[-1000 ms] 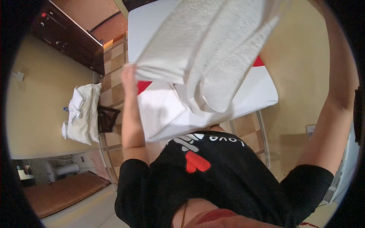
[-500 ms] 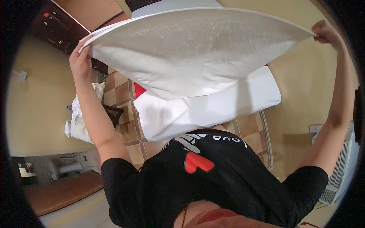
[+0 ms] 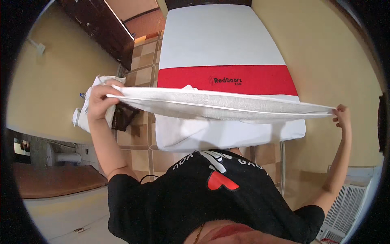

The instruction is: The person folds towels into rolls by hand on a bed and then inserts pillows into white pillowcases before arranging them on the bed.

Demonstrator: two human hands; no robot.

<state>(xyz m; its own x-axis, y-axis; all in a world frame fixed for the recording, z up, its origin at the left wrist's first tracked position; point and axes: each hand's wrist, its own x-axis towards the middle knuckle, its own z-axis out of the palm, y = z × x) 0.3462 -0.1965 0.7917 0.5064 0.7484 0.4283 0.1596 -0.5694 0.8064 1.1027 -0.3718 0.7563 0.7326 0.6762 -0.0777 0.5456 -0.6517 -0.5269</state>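
- My left hand (image 3: 103, 99) is nearly closed, thumb against fingers, nipping one end of the long white textured cloth (image 3: 227, 106).
- My right hand (image 3: 342, 117) pinches the opposite end, thumb and fingertips drawn together, the other fingers loosely curled.
- The cloth spans the gap between them, in view over the lower part of the white-sheeted bed (image 3: 219, 36), just on my side of the wide red fabric band (image 3: 183, 77). I cannot tell whether any of it touches the mattress.
- Two pale edges run along it, one above the other, and meet near each hand; I'd want both edges trapped in each pinch, right at the corners, so neither layer slips.
- I'd draw the hands apart with equal, gentle pull: enough to take out the slight sag by the left hand, not enough to drag a corner free.
- The right end sits a little lower in my view, so I'd level the hands until the cloth matches the red band.
- A flat white folded cloth (image 3: 178, 129) lies on the bed's near left corner; I'd carry the hanging part high enough not to rumple it.
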